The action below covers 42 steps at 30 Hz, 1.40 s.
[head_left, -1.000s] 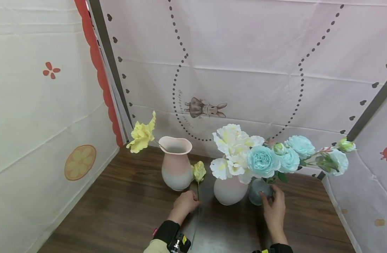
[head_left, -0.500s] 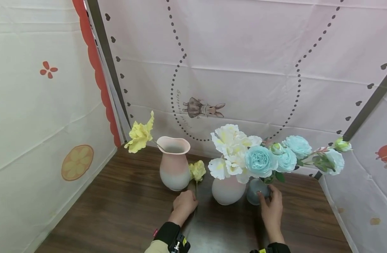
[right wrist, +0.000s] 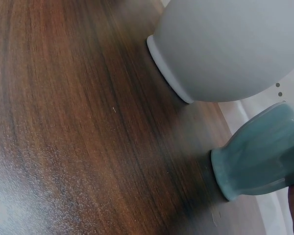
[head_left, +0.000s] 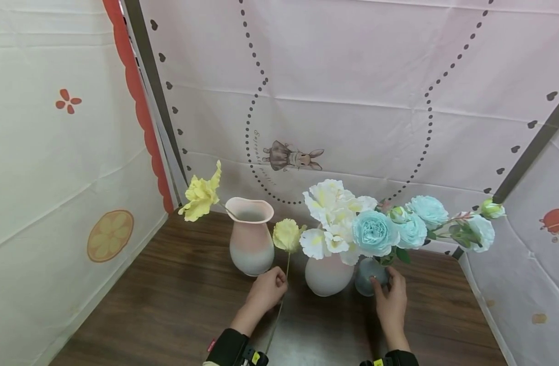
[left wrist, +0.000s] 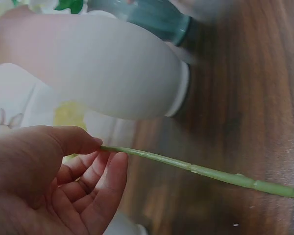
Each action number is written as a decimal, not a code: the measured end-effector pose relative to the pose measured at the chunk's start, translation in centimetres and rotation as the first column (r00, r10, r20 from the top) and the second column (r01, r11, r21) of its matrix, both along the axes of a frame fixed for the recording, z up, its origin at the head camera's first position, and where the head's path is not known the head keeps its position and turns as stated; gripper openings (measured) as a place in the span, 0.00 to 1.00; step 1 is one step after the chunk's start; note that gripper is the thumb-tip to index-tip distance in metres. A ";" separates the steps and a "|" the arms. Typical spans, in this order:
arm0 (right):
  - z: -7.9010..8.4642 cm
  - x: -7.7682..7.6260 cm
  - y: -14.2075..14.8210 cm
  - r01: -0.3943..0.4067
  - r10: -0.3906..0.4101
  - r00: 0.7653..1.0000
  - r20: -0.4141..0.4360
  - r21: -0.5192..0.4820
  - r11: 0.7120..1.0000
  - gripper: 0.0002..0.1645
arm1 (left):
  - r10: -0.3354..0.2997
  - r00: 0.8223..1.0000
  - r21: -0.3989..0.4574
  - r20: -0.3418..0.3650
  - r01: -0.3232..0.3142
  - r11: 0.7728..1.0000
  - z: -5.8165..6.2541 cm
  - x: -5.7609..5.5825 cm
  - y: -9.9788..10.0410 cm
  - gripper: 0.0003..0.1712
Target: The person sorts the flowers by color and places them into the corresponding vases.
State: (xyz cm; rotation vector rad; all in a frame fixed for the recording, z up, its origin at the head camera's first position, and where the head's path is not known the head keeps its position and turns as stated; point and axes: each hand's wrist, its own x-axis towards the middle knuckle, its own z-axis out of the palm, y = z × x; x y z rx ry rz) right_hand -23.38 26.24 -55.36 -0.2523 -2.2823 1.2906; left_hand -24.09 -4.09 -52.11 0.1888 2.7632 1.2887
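My left hand (head_left: pixel 268 288) pinches the thin green stem (left wrist: pixel 210 172) of a yellow artificial flower (head_left: pixel 286 235) between thumb and fingers. Its bloom is up beside the left pink-and-white vase (head_left: pixel 252 249), and the stem's lower end slants toward me. My right hand (head_left: pixel 391 305) grips a small blue-green vase (right wrist: pixel 262 152) at its right side, thumb in front. That vase stands on the table and bears pale blue artificial flowers (head_left: pixel 375 233). Only a sliver of the right hand enters the right wrist view.
A second pink-and-white vase (head_left: pixel 330 277) with white flowers (head_left: pixel 336 213) stands between my hands, close to the small vase. Another yellow flower (head_left: pixel 200 197) leans out of the left vase. Fabric walls (head_left: pixel 352 127) border the wooden table (head_left: pixel 169 305) behind and at the sides.
My left hand has raised the yellow flower off the table; its bloom is higher and its stem tilts more. The right hand stays at the small vase. The head view shifts slightly.
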 end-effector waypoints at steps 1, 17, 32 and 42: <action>0.0 0.0 0.0 0.000 0.000 1.000 0.001 -0.001 1.000 0.30 | -0.002 1.000 0.007 -0.024 0.002 1.000 0.3 0.1 -0.1 0.02; -0.2 -0.1 0.0 0.001 -0.001 1.000 -0.015 -0.011 1.000 0.30 | 0.076 0.964 0.106 -0.254 -0.050 0.993 7.2 1.9 -2.1 0.02; 0.0 0.0 -0.1 -0.002 0.002 1.000 -0.002 -0.017 1.000 0.30 | 0.247 0.799 0.304 -0.548 -0.085 0.949 13.7 2.4 -3.7 0.05; -0.3 -0.1 0.0 0.012 -0.012 1.000 -0.025 0.004 1.000 0.29 | 0.390 0.509 0.433 -0.767 -0.037 0.901 16.8 0.7 -5.3 0.05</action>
